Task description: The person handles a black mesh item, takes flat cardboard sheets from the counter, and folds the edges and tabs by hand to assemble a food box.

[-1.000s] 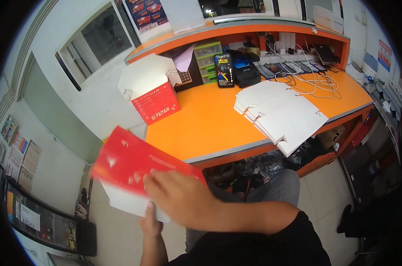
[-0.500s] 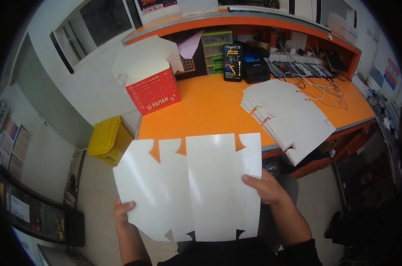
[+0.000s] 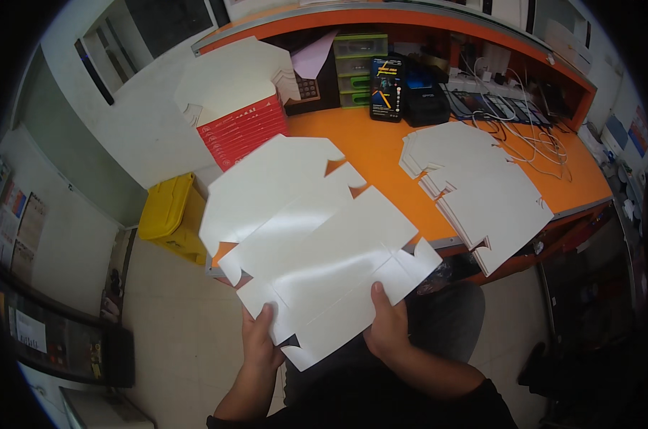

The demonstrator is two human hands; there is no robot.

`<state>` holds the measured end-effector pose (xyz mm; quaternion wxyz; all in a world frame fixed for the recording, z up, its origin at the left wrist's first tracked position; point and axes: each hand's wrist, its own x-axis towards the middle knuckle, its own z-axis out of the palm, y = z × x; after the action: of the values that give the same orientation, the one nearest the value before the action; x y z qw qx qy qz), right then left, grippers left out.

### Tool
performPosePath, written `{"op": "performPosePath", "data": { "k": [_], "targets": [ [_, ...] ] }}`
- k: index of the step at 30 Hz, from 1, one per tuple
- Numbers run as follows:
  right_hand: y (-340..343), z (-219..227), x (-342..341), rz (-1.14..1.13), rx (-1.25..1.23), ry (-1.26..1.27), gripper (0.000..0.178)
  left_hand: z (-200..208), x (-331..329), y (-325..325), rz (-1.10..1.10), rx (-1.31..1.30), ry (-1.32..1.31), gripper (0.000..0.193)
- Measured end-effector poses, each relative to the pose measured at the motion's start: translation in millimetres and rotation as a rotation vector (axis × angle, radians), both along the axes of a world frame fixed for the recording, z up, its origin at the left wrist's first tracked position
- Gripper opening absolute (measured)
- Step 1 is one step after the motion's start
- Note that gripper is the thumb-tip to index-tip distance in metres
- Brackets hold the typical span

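Observation:
I hold a flat white die-cut cardboard box blank [image 3: 309, 236] in front of me, white side up, tilted with its far end toward the upper left. My left hand [image 3: 261, 342] grips its near left edge, thumb on top. At the near right edge, my right hand [image 3: 387, 325] pinches the blank the same way. The blank hangs over the front edge of the orange desk [image 3: 381, 154].
A fanned stack of white box blanks [image 3: 477, 189] lies on the desk's right. A pile of red-and-white folded boxes [image 3: 238, 107] stands at the left. A black box [image 3: 386, 89], green drawers [image 3: 354, 68] and cables [image 3: 524, 143] sit behind. A yellow bin [image 3: 170, 214] stands on the floor.
The blank was red side up a second ago; it has been flipped white side up, spread flat, then turned so its long side runs diagonally.

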<state>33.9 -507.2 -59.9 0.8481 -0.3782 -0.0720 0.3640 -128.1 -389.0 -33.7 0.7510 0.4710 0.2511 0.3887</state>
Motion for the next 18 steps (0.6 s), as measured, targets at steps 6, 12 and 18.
{"op": "performPosePath", "data": {
  "k": [6,12,18],
  "targets": [
    [-40.9,-39.6,10.1,0.138,0.011,0.095,0.049,-4.6,-20.9,10.4,0.059,-0.065,0.084,0.067],
    [-80.1,-26.7,44.2,0.294,0.151,-0.137,0.067,-20.4,-45.2,12.3,0.025,-0.114,0.162,0.069],
    [-93.6,-19.7,37.6,0.208,-0.183,-0.473,0.063,-22.5,-41.8,15.5,0.059,-0.214,0.194,0.066]
  ]
}}
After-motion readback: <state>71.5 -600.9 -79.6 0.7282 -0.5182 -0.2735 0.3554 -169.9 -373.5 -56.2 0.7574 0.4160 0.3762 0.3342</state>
